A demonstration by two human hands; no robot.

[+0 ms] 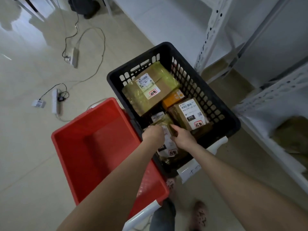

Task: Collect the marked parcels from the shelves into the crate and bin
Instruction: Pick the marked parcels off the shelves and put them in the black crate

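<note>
Item: near parcel [167, 148], brown, taped, lying in the black crate [221, 114] at its 6 o'clock end. It is largely covered by the two hands, and its label is legible only as "…60" plus a red-framed stamp. Left hand [153, 134] and right hand [183, 137] both curl over its far edge and grip it, fingertips hidden. Also in the crate: large parcel [155, 95] at 12 o'clock, barcode label unreadable, same red stamp; 010 parcel [189, 114] at 3 o'clock, marked "010" on a black patch; orange box [173, 99] between them, half hidden. Red bin [93, 139] touches the crate at 8 o'clock, its near end cut off by a forearm. White shelves [215, 25] stand at 2 o'clock, brown parcels on them blurred. The glossy pale tiled floor [33, 155] carries two power strips [75, 58] and cables at 10 o'clock.
</note>
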